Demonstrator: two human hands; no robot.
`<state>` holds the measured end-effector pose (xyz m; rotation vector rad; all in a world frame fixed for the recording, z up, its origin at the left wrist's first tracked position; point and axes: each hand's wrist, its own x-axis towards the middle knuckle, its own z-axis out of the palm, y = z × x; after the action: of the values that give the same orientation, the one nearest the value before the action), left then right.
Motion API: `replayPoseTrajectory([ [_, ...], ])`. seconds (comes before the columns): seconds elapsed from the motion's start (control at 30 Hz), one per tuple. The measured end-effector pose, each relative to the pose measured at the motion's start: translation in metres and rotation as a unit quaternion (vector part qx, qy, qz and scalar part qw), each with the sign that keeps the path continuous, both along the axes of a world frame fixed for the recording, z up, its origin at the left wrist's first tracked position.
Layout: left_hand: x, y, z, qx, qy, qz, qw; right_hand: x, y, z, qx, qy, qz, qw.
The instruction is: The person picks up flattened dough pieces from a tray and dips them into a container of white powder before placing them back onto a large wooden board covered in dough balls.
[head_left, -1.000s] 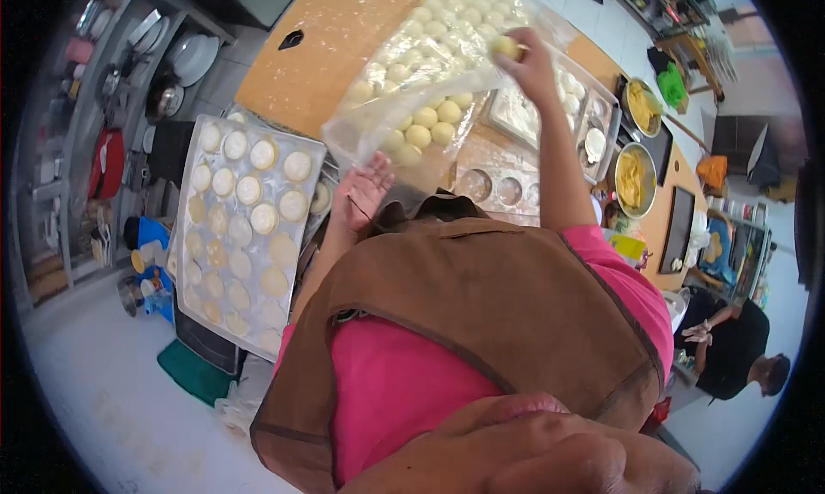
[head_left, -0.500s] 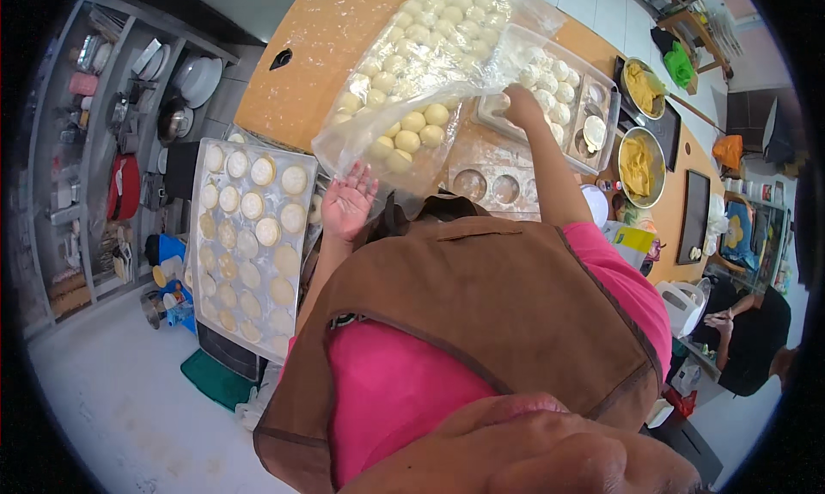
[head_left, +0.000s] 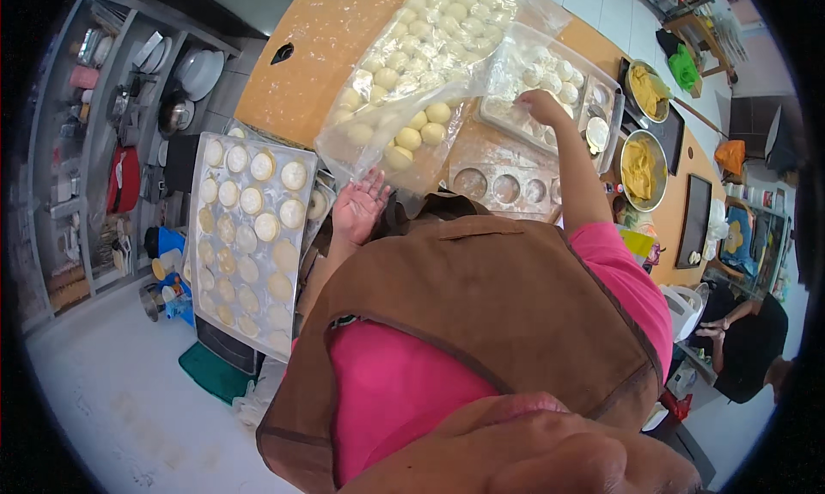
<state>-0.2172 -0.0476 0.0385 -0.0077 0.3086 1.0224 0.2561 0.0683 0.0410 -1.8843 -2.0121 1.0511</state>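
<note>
My left hand (head_left: 361, 206) is raised palm up beside the near edge of a clear plastic sheet (head_left: 344, 146), its floury fingers apart and holding nothing. Under the sheet sit many pale dough balls (head_left: 408, 139) in rows; a few at the near right show uncovered. My right hand (head_left: 541, 107) reaches over a clear rectangular tray (head_left: 503, 118), fingers stretched toward its floury left side, with nothing visible in them. Flour-coated dough balls (head_left: 550, 82) lie in that tray. Near its right side is a white dough disc (head_left: 597, 133).
A metal baking tray (head_left: 296, 236) with rows of flat dough rounds stands at the left. A floured board with round hollows (head_left: 485, 185) lies in front of me. Two bowls of yellow filling (head_left: 638, 169) stand at the right. Another person (head_left: 748, 344) works at the far right.
My right hand has moved right and slightly nearer, away from the plastic sheet's edge. The sheet has sunk lower over the near dough balls. My left hand has shifted slightly right, still palm up.
</note>
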Motion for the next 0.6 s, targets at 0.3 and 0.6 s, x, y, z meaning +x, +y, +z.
replayPoseTrajectory([
  [0.3, -0.001, -0.005, 0.007, -0.033, 0.132, -0.035, 0.990, -0.004, -0.018, -0.024, 0.004, -0.210, 0.101, 0.972],
  [0.6, -0.012, -0.010, -0.004, -0.023, 0.172, -0.045, 0.984, 0.003, 0.026, -0.018, 0.069, -0.295, -0.039, 0.952],
])
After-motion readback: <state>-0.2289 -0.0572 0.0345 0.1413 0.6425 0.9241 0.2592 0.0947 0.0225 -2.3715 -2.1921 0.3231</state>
